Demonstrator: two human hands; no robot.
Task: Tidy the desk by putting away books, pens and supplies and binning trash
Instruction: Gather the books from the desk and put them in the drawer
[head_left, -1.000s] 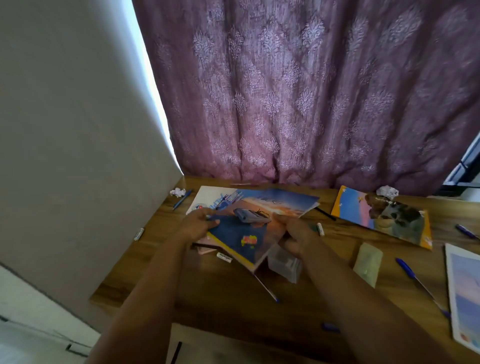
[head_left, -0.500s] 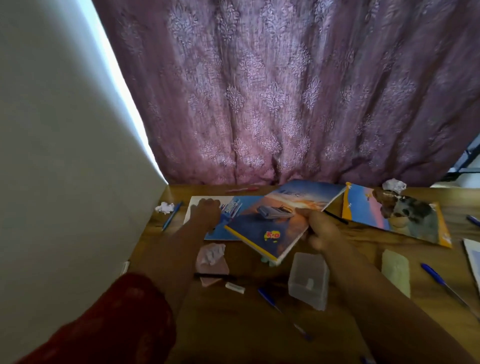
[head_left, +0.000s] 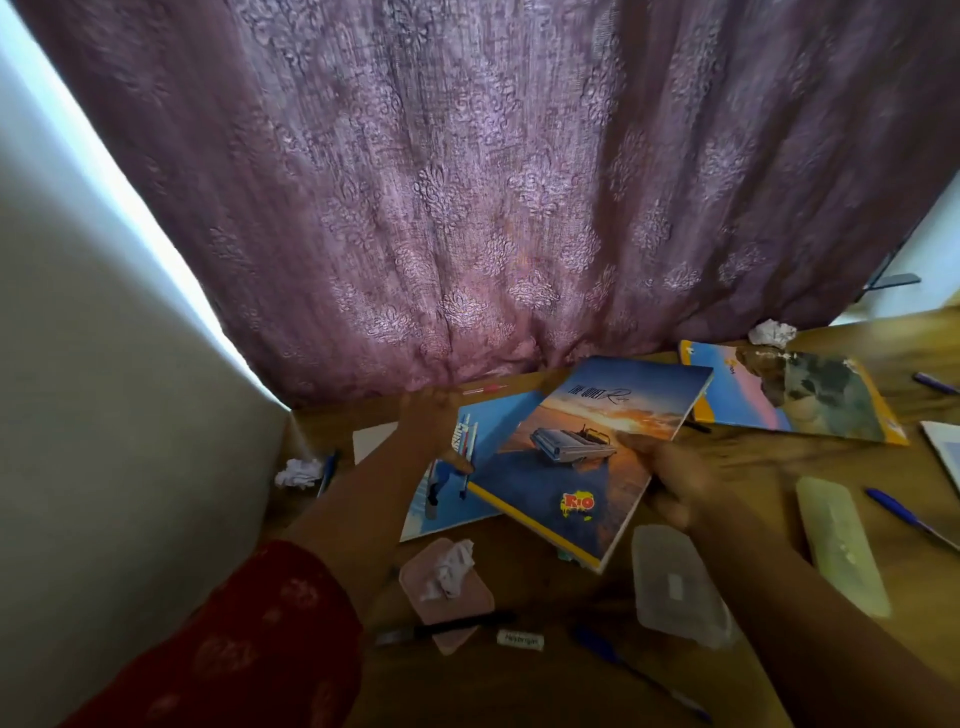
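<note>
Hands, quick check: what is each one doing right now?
Left hand: reaches to the blue notebook at the desk's back; blurred, grip cannot be told.
Right hand: grips the car-cover notebook by its right edge, lifted and tilted.

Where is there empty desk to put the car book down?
Bare wood shows between the dog book and the pale case, just beyond the right hand. Also along the near edge, below the eraser. Around the pink pad and clear box it is crowded.

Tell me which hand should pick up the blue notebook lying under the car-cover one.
Left. The left hand already reaches over the blue notebook's far edge, holding nothing. The right hand grips the car-cover notebook, tilted above it.
</note>
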